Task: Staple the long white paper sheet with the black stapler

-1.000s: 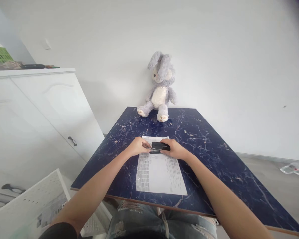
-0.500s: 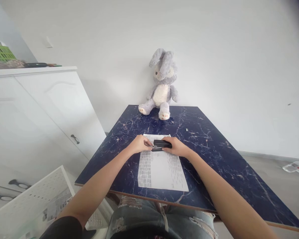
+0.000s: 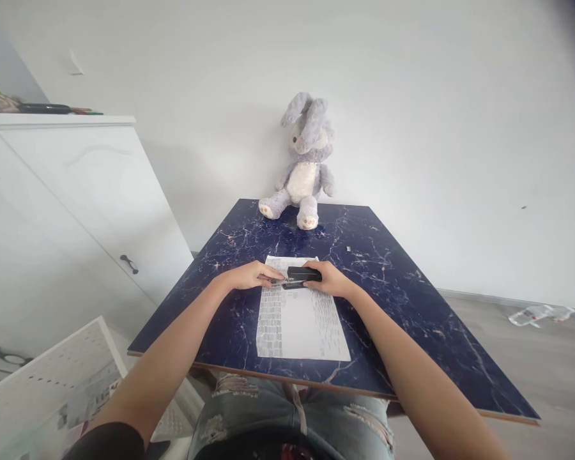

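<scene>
A black stapler point(image 3: 303, 275) lies crosswise over the upper part of a printed sheet of paper point(image 3: 298, 326). From the right, my right hand point(image 3: 328, 279) grips its body, fingers wrapped around the end. A thin silvery slide point(image 3: 278, 281) sticks out of the stapler's left end. My left hand point(image 3: 252, 276) has its fingers closed together on this slide, palm down over the paper's left edge. Whether any staples are inside is too small to see.
A grey plush rabbit point(image 3: 304, 169) sits at the back of the dark blue marbled table point(image 3: 388, 306), against the wall. A small silvery piece point(image 3: 348, 248) lies right of the paper. A white cabinet point(image 3: 67, 191) and a white perforated basket point(image 3: 52, 377) stand at the left.
My left hand has moved left, away from the stapler's body, and the silvery slide now shows further out. The right hand keeps its grip. The view has shifted slightly.
</scene>
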Motion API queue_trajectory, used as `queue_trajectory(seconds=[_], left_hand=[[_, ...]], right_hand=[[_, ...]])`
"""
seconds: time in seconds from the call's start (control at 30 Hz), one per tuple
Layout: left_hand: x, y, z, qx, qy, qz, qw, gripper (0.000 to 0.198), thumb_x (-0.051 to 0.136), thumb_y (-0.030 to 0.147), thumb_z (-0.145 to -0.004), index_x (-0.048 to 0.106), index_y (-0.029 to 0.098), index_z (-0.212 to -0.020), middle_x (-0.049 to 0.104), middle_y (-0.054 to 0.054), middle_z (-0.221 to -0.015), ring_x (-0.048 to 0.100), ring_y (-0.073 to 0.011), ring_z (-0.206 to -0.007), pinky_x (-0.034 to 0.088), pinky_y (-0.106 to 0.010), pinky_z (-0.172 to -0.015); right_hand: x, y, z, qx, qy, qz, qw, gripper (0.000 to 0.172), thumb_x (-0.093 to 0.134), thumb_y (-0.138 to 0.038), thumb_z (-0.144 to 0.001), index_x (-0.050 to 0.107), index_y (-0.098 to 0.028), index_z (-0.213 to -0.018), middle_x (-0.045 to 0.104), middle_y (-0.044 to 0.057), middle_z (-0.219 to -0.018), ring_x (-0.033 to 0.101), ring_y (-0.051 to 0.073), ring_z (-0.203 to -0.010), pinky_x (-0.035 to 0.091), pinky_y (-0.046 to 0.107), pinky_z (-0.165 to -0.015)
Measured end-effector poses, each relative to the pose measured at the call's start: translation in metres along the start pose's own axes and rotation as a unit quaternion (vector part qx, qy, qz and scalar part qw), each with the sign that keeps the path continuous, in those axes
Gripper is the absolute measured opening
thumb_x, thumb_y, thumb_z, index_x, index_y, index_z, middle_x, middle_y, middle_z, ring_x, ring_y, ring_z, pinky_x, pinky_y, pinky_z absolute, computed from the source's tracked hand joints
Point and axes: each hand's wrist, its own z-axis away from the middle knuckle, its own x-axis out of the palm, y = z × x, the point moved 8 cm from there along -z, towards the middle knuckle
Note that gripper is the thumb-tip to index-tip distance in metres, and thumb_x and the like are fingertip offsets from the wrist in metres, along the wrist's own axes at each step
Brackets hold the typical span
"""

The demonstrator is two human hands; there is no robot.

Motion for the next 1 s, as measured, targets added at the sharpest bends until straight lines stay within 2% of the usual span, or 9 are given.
queue_trajectory(seconds=[0.07,0.2,0.3,0.37,0.5,0.57,0.73,0.87,1.0], left_hand=[[-0.001,-0.003,-0.003,-0.003,0.023,0.007,1.0,0.039,0.079,0.024,-0.079,0.077,0.027,-0.118,0.074,-0.008,-0.123,0.07,-0.0244,-0.115,0.055,-0.035,-0.097],[-0.004,0.001,-0.014,0.015,0.122,-0.006,0.992,0.048,0.087,0.033,-0.07,0.078,0.02,-0.116,0.078,-0.01,-0.109,0.074,-0.0248,-0.098,0.055,-0.035,-0.094],[0.001,0.01,-0.022,0.053,0.151,-0.018,0.987,0.05,0.09,0.037,-0.065,0.079,0.019,-0.111,0.078,-0.009,-0.107,0.072,-0.0243,-0.097,0.054,-0.034,-0.094],[0.0,0.011,-0.023,0.063,0.173,-0.023,0.983,0.044,0.089,0.038,-0.067,0.08,0.018,-0.105,0.077,-0.009,-0.104,0.07,-0.0231,-0.094,0.053,-0.033,-0.093],[-0.017,0.008,-0.017,0.074,0.236,-0.061,0.967,0.042,0.088,0.041,-0.07,0.079,0.018,-0.104,0.075,-0.009,-0.098,0.065,-0.019,-0.083,0.052,-0.032,-0.085],[-0.023,0.005,-0.014,0.076,0.24,-0.078,0.965,0.041,0.086,0.042,-0.072,0.077,0.019,-0.105,0.074,-0.008,-0.097,0.061,-0.0167,-0.079,0.051,-0.03,-0.08],[-0.034,-0.016,-0.011,0.02,0.259,-0.073,0.963,0.036,0.07,0.046,-0.087,0.074,0.017,-0.108,0.073,-0.005,-0.091,0.057,-0.0131,-0.069,0.047,-0.025,-0.07],[-0.034,-0.019,-0.013,0.013,0.271,-0.079,0.959,0.034,0.06,0.047,-0.094,0.073,0.017,-0.104,0.07,-0.004,-0.086,0.058,-0.0138,-0.07,0.046,-0.025,-0.07],[-0.031,-0.015,-0.016,0.024,0.248,-0.075,0.966,0.032,0.061,0.047,-0.093,0.074,0.019,-0.102,0.069,-0.004,-0.095,0.057,-0.0123,-0.069,0.046,-0.025,-0.069]], right_hand=[[0.0,0.001,0.0,0.005,0.004,-0.013,1.0,0.027,0.073,-0.032,-0.083,0.068,-0.02,-0.107,0.073,0.004,-0.096,0.067,0.021,-0.084,0.049,0.031,-0.076],[0.008,-0.001,-0.002,0.008,-0.013,-0.068,0.998,0.03,0.075,-0.039,-0.084,0.069,-0.019,-0.106,0.072,0.003,-0.093,0.066,0.021,-0.082,0.05,0.031,-0.076],[0.013,-0.006,-0.004,-0.004,-0.013,-0.097,0.995,0.034,0.075,-0.041,-0.084,0.069,-0.019,-0.109,0.073,0.005,-0.098,0.067,0.022,-0.086,0.051,0.032,-0.079],[0.013,-0.005,-0.006,0.002,0.008,-0.095,0.995,0.035,0.075,-0.042,-0.083,0.068,-0.019,-0.109,0.072,0.005,-0.1,0.066,0.023,-0.088,0.051,0.033,-0.081],[0.014,-0.001,-0.007,0.022,0.031,-0.07,0.997,0.035,0.074,-0.041,-0.085,0.065,-0.019,-0.111,0.071,0.004,-0.099,0.065,0.021,-0.086,0.05,0.032,-0.079],[0.017,-0.005,-0.008,0.014,0.028,-0.047,0.998,0.031,0.074,-0.035,-0.084,0.065,-0.02,-0.11,0.071,0.004,-0.098,0.065,0.02,-0.085,0.05,0.032,-0.079],[0.013,-0.013,-0.004,0.013,0.032,-0.002,0.999,0.025,0.071,-0.028,-0.084,0.065,-0.02,-0.107,0.071,0.005,-0.099,0.065,0.021,-0.087,0.049,0.033,-0.081],[-0.009,0.0,0.029,0.045,0.024,0.023,0.998,0.024,0.071,-0.029,-0.085,0.066,-0.02,-0.106,0.071,0.004,-0.096,0.065,0.021,-0.084,0.049,0.032,-0.078],[-0.053,0.029,0.096,0.121,0.055,0.032,0.991,0.032,0.071,-0.038,-0.087,0.066,-0.02,-0.112,0.072,0.004,-0.099,0.067,0.023,-0.085,0.05,0.034,-0.078]])
